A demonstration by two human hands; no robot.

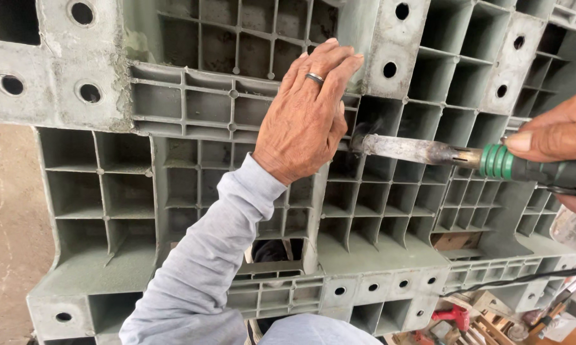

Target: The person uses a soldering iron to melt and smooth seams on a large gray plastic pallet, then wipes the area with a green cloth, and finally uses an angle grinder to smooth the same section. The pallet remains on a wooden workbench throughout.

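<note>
A grey-green plastic pallet [192, 102] with a ribbed grid underside stands upright and fills the view. My left hand [307, 115], with a ring on one finger and a grey sleeve, lies flat against its ribs near the middle, fingers together. At the right edge my right hand [560, 144] grips the dark handle of a hot-air tool [492, 160] with a green ribbed collar. Its scorched metal nozzle [403, 148] points left, and its tip sits at a darkened rib just beside my left palm.
A black cable [512, 281] runs along the pallet's lower right. Below it lie a red tool [454, 316] and wooden pieces [486, 313]. Bare concrete floor [7, 243] shows at the left. A broken hole [275, 250] opens in the pallet below my forearm.
</note>
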